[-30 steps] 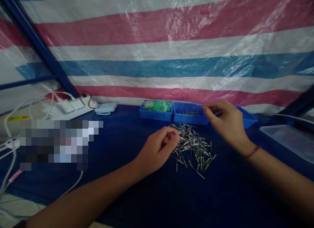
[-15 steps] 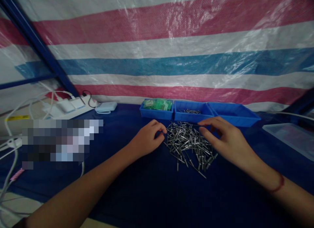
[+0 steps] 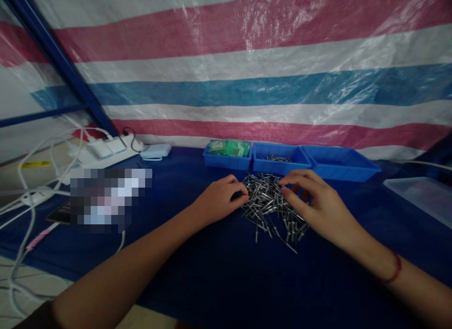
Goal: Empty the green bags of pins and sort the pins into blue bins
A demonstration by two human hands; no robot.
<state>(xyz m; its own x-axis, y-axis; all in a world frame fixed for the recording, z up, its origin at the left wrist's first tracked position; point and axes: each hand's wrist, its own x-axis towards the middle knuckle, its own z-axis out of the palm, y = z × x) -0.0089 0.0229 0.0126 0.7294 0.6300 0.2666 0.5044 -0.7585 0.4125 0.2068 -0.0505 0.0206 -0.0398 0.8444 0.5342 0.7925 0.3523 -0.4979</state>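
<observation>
A loose pile of silver blind rivets [image 3: 266, 201] lies on the dark blue tabletop [image 3: 226, 277]. At its left edge is my left hand [image 3: 223, 199], with thumb and index fingertip brought together against the rivets. Whether a rivet sits between those tips is hidden. My right hand [image 3: 314, 197] reaches over the pile's right side. Its thumb and forefinger are curved and a little apart, close to the rivets, with none visible between them. Behind the pile, a blue bin [image 3: 282, 166] has some rivets lying in it.
Left of that bin, another blue bin [image 3: 228, 163] contains green-and-clear packets [image 3: 229, 148]. A third blue bin [image 3: 348, 171] stands at right, near a translucent plastic container [image 3: 420, 197]. Leftward are a power strip [image 3: 106, 152], cables, a light-blue case [image 3: 156, 152] and a pixelated device [image 3: 109, 197].
The left thumb and index fingertip have closed together at the pile's edge. My right hand has moved slightly left over the rivets. The camera view has shifted a little.
</observation>
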